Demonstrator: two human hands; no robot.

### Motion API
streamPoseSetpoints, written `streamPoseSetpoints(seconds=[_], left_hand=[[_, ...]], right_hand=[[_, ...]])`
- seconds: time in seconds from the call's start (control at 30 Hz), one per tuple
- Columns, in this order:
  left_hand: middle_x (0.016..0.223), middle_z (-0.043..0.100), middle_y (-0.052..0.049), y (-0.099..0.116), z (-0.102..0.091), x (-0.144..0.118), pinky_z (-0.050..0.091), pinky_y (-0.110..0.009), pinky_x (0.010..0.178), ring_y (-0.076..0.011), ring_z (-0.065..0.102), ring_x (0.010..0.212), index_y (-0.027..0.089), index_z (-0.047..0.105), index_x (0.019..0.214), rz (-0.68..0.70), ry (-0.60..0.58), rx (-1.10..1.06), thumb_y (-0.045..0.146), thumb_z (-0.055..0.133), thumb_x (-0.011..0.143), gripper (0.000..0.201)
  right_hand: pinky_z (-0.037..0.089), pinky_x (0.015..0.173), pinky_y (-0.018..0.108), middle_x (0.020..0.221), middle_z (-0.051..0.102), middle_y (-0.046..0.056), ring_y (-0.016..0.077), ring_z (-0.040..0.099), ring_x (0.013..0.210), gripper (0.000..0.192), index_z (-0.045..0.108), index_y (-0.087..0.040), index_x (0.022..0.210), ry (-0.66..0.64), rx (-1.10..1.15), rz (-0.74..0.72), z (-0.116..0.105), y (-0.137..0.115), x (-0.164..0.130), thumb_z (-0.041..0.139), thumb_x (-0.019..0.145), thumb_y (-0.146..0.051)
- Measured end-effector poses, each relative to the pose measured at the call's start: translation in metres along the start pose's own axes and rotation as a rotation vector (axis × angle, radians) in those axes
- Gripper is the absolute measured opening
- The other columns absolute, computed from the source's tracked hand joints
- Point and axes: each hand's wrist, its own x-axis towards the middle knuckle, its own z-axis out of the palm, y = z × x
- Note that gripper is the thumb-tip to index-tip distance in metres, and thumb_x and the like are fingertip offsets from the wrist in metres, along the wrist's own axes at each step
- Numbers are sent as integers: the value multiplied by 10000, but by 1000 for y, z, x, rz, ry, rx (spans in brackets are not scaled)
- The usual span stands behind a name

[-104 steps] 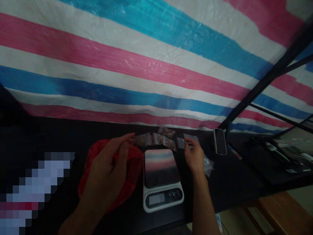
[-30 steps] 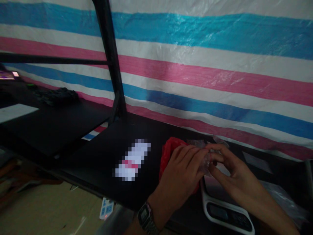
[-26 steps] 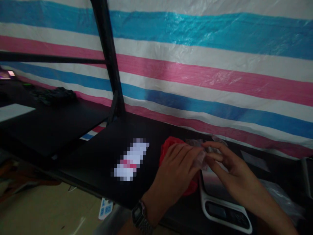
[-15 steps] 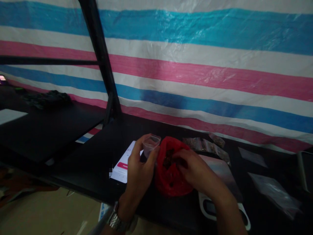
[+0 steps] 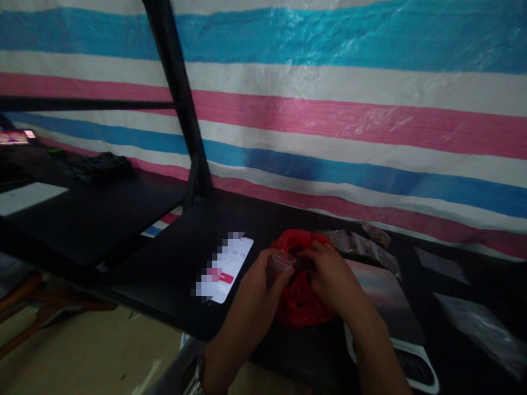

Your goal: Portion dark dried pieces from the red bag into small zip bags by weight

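Note:
My left hand (image 5: 263, 282) is closed around a small clear plastic bag (image 5: 280, 264), its mouth facing up and toward the right. The red plastic bag (image 5: 302, 307) stands open on the black table just beyond, with small dark brown pieces inside. Over its opening, my right hand (image 5: 327, 271) has its fingers pinched together on some of those dark pieces. These fingertips are close to the mouth of the clear bag. What exactly the pieces are is too dark to tell.
A digital scale (image 5: 387, 302) lies under my right forearm. Behind it are several small filled zip bags (image 5: 362, 247). Flat clear bags (image 5: 473, 323) lie at the right. A lit phone (image 5: 230, 269) rests left of my hands. A black post (image 5: 181, 93) rises behind.
My left hand has tipped the clear bag and brought it over the red bag's edge. My right fingers have risen from the red bag toward the clear bag. The view has shifted slightly left.

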Motion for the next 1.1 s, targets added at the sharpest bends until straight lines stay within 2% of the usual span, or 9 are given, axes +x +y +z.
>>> streamPoseSetpoints(seconds=[0.1, 0.2, 0.4, 0.53, 0.67, 0.73, 0.87, 0.97, 1.1], left_hand=[[1088, 763, -39, 1, 10, -3, 557, -348, 905, -225, 723, 994, 227, 635, 1215, -25, -3, -151, 403, 629, 980, 293], [1051, 756, -43, 0, 16, 1, 556, -337, 902, -217, 716, 984, 205, 657, 1140, -34, 90, -284, 433, 615, 982, 281], [1108, 746, -72, 0, 13, 6, 558, -375, 902, -244, 710, 1016, 205, 662, 1140, -69, 223, -427, 590, 635, 948, 431], [1160, 725, -89, 12, 5, -5, 568, -413, 921, -264, 710, 1048, 220, 611, 1203, -57, 345, -249, 570, 648, 926, 447], [1190, 722, -111, 18, 12, -25, 575, -477, 922, -303, 721, 1086, 240, 529, 1300, -155, 256, -88, 573, 567, 956, 480], [1228, 712, -127, 16, 22, -30, 573, -502, 943, -317, 721, 1108, 234, 492, 1341, -207, 203, -111, 540, 603, 926, 528], [1159, 704, -102, 8, 32, -25, 597, -461, 888, -296, 725, 1035, 220, 507, 1251, -182, 270, -205, 361, 712, 790, 524], [1065, 687, -50, 4, 27, -15, 597, -398, 816, -245, 715, 923, 232, 523, 1183, -107, 332, -247, 213, 686, 711, 499], [1008, 661, -15, 0, 19, -4, 584, -330, 774, -192, 688, 862, 238, 521, 1147, -19, 380, -316, 139, 681, 671, 512]], right_hand=[[414, 1118, 400, 1211, 723, 123, 279, 621, 1215, 625, 788, -164, 1231, -23, 6, -23, 3, -6, 1, 511, 728, 82], [442, 1081, 388, 1196, 731, 123, 266, 641, 1172, 619, 798, -154, 1207, -46, 62, -64, 4, -7, 0, 509, 712, 79], [455, 1062, 366, 1179, 752, 91, 251, 649, 1159, 569, 815, -184, 1139, -56, 154, -103, 0, -3, -6, 556, 698, 65], [434, 1106, 412, 1229, 748, 108, 286, 629, 1209, 522, 809, -170, 1145, -16, 65, -24, -1, 2, -8, 586, 728, 52], [447, 1098, 424, 1238, 742, 101, 298, 622, 1213, 537, 807, -185, 1179, -23, 49, -19, -1, 1, -9, 590, 747, 47], [453, 1091, 418, 1234, 736, 106, 291, 626, 1207, 546, 811, -181, 1178, -29, 62, -45, 0, -3, -10, 575, 743, 50], [472, 1058, 372, 1195, 743, 102, 256, 654, 1170, 583, 813, -180, 1186, -39, 148, -99, 3, -6, -12, 551, 722, 56], [491, 1012, 346, 1167, 767, 90, 241, 682, 1128, 586, 818, -184, 1164, -38, 240, -102, 5, -1, -14, 557, 701, 62], [502, 985, 329, 1176, 794, 75, 230, 712, 1086, 491, 809, -190, 1163, -37, 422, -67, 1, 9, -18, 618, 758, 11]])
